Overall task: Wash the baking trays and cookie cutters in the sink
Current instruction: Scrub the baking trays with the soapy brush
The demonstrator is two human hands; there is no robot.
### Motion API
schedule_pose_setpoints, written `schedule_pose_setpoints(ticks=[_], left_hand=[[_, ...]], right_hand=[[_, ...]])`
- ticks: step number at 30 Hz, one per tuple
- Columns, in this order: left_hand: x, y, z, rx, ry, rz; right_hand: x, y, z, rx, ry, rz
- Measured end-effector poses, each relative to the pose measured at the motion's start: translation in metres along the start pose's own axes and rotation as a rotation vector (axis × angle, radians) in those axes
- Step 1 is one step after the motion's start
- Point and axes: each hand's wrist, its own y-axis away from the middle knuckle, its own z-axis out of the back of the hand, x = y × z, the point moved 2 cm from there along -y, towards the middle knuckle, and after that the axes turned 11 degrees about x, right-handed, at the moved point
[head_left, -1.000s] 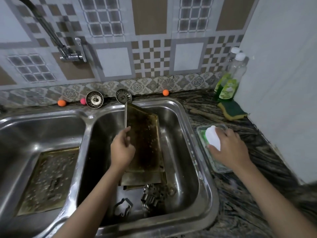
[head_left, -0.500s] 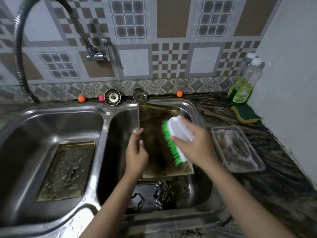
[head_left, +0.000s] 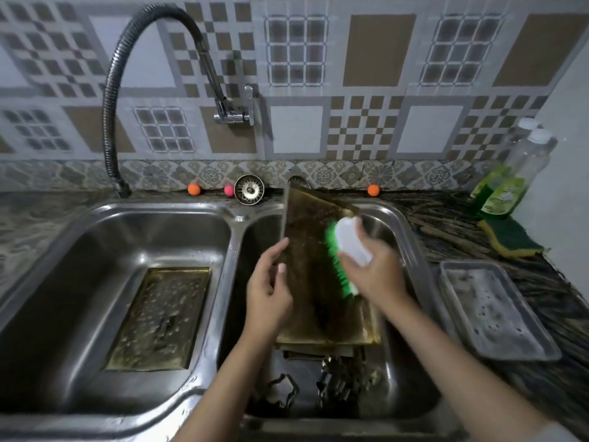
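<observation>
A dark, stained baking tray (head_left: 314,282) stands tilted in the right sink bowl (head_left: 411,244). My left hand (head_left: 269,288) holds its left edge. My right hand (head_left: 373,272) grips a white scrub brush with green bristles (head_left: 345,247), and the bristles press on the tray's face. More trays lie under the tilted one. Several metal cookie cutters (head_left: 338,381) sit on the bowl's floor near the front. Another tray (head_left: 159,317), wet with droplets, lies flat in the left sink bowl (head_left: 79,250).
A soapy shallow dish (head_left: 494,311) sits on the dark counter to the right. Behind it are a green-yellow sponge (head_left: 510,237) and two soap bottles (head_left: 506,189). A flexible tap (head_left: 153,68), sink strainers (head_left: 249,189) and small coloured balls (head_left: 373,190) line the back wall.
My right hand lifted the brush out of the soapy dish, carried it left to the tray and moved it up along the tray's face. My left hand kept hold of the tray's edge.
</observation>
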Motion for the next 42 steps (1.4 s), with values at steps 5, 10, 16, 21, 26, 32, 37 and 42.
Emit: schedule_pose_setpoints(ticks=[5, 10, 16, 21, 26, 32, 37, 42], left_hand=[[0.014, -0.007, -0.016, 0.003, 0.016, 0.015], [0.018, -0.01, 0.006, -0.029, 0.005, 0.017], [0.019, -0.008, -0.025, 0.0, 0.067, 0.062], [0.02, -0.018, 0.01, -0.092, 0.021, 0.034], [0.014, -0.007, -0.028, 0.064, 0.006, 0.017], [0.025, -0.026, 0.014, -0.119, 0.065, 0.049], [0.017, -0.006, -0.02, 0.037, 0.025, 0.0], [0.023, -0.024, 0.004, -0.249, 0.266, 0.111]], right_hand=[[0.027, -0.001, -0.02, 0.001, -0.105, 0.043], [-0.012, 0.013, -0.013, 0.106, -0.04, 0.012], [0.017, -0.009, -0.028, 0.025, -0.082, 0.029], [-0.009, 0.014, -0.024, 0.11, -0.043, 0.029], [0.018, -0.042, -0.008, -0.085, -0.058, -0.055], [0.012, 0.013, -0.033, 0.134, -0.085, 0.092], [0.024, -0.048, -0.01, -0.097, -0.061, -0.039], [0.05, 0.017, -0.051, 0.084, -0.133, 0.155]])
